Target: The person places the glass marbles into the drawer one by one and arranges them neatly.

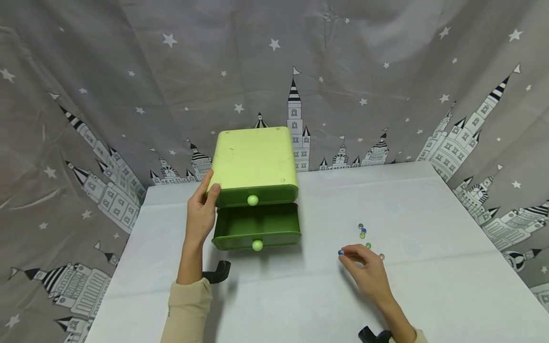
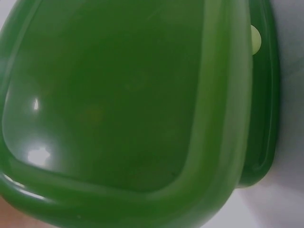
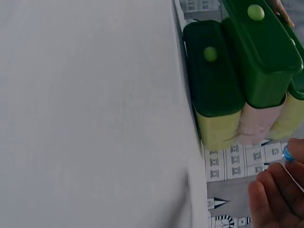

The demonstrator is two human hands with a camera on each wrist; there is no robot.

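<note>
A small drawer cabinet with a lime top and green drawer fronts stands at the back of the table. Its middle drawer is pulled out, and the part of its inside that shows is bare. My left hand rests against the cabinet's left side, fingers extended along it and thumb at the top front corner. Green plastic fills most of the left wrist view. To the right of the drawer, my right hand pinches a blue marble between thumb and fingertip above the table.
Several glass marbles lie on the white tabletop beyond and beside my right hand. A grey curtain with castles and stars hangs behind the table. In the right wrist view, the closed bottom drawer shows below the pulled-out one.
</note>
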